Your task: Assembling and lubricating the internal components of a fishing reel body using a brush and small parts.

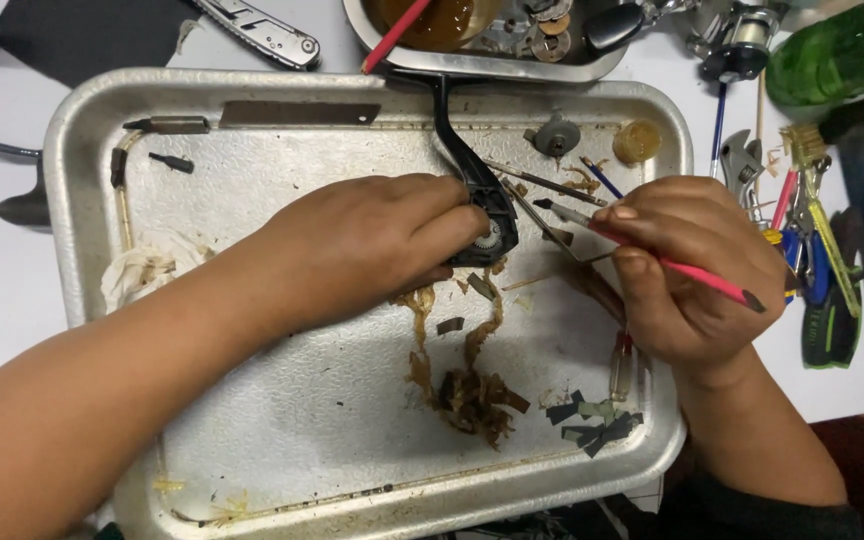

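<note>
My left hand (372, 240) rests on a metal tray (282, 400) and pinches the round end of a black plastic part (472, 180), whose long arm runs up toward the tray's far rim. My right hand (687, 270) holds a thin pink-handled brush (652, 255) like a pencil, its dark tip pointing left toward the black part, a short way from it. Brown greasy residue (467, 390) and small dark scraps lie on the tray below both hands.
A crumpled stained tissue (147, 265) lies at the tray's left. A metal blade (297, 113), a small gear piece (557, 135) and a yellow cap (637, 142) sit near the far rim. Pliers and tools (822, 270) lie right of the tray; a bowl (482, 30) of parts behind.
</note>
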